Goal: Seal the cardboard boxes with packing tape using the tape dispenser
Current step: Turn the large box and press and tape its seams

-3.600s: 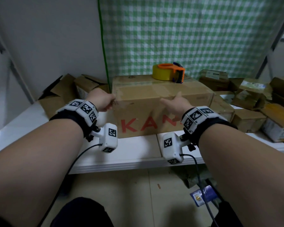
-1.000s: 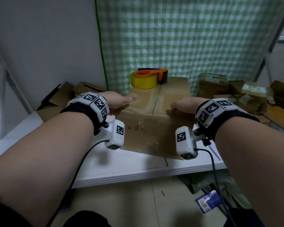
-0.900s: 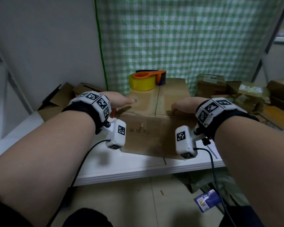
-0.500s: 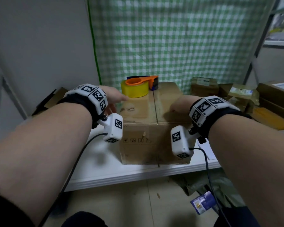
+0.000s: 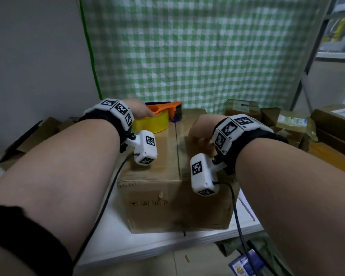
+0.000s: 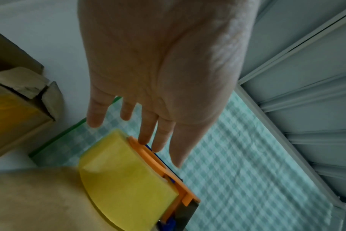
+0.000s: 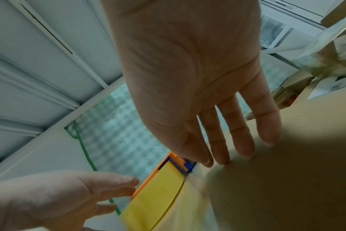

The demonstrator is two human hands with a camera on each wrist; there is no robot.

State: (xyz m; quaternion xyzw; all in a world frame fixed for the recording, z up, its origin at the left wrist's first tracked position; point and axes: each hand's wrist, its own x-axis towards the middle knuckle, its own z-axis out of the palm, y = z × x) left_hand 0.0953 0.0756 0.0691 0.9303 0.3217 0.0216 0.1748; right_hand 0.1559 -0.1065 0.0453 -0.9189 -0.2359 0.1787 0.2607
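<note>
A brown cardboard box point(image 5: 163, 198) stands on the white table point(image 5: 112, 232) with a short end toward me and its closed flaps' seam running away from me. At its far end lies the tape dispenser point(image 5: 157, 116), an orange frame with a yellow roll point(image 6: 126, 176). My left hand point(image 5: 145, 111) reaches over the dispenser; in the left wrist view its straight fingertips point(image 6: 143, 139) touch the orange frame without gripping it. My right hand point(image 5: 197, 134) rests on the box top right of the seam, straight fingers point(image 7: 241, 140) pressing the cardboard. The dispenser point(image 7: 158, 187) lies beside them.
More cardboard boxes point(image 5: 291, 124) crowd the table to the right. Flattened cardboard point(image 5: 34, 134) lies at the left against the wall. A green checked curtain point(image 5: 197, 52) hangs right behind the box. A blue packet point(image 5: 245, 263) lies on the floor below the table edge.
The box has been turned from its long side to a short end facing me. My left hand left the box's left edge and went forward onto the dispenser. The right hand stays on top.
</note>
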